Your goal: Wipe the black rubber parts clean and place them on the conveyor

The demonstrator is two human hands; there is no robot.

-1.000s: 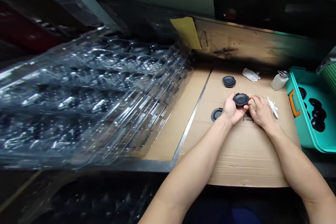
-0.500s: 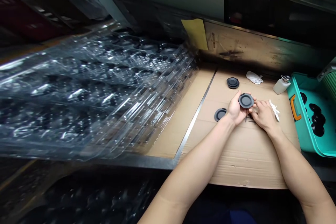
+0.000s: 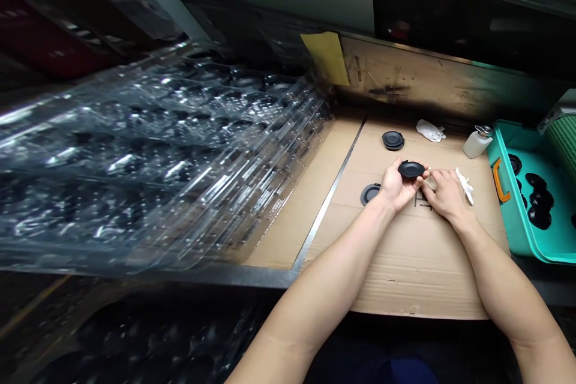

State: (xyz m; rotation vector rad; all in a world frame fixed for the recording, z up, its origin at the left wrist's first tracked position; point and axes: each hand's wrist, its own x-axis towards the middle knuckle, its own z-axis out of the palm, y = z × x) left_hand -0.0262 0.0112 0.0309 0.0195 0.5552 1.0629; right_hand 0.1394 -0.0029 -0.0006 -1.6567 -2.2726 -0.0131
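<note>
My left hand (image 3: pixel 395 187) grips a round black cap (image 3: pixel 411 168) by its edge, held nearly flat just above the cardboard sheet (image 3: pixel 418 264). Right beside it, my right hand (image 3: pixel 443 193) has its fingers curled and pinched close to the cap's right side; what it holds is too small to make out. A white wipe (image 3: pixel 464 184) lies just past the right hand. Two more black caps lie on the cardboard, one (image 3: pixel 369 194) left of my left hand and one (image 3: pixel 393 140) farther back.
A tilted stack of clear plastic blister trays (image 3: pixel 157 150) fills the left half of the bench. A teal bin (image 3: pixel 517 234) holding several black caps stands at the right edge. A small white bottle (image 3: pixel 477 141) and a crumpled wipe (image 3: pixel 429 130) sit near the back wall.
The cap was tipped up to show its face half a second ago and now lies nearly flat again. Both hands stay in the same place.
</note>
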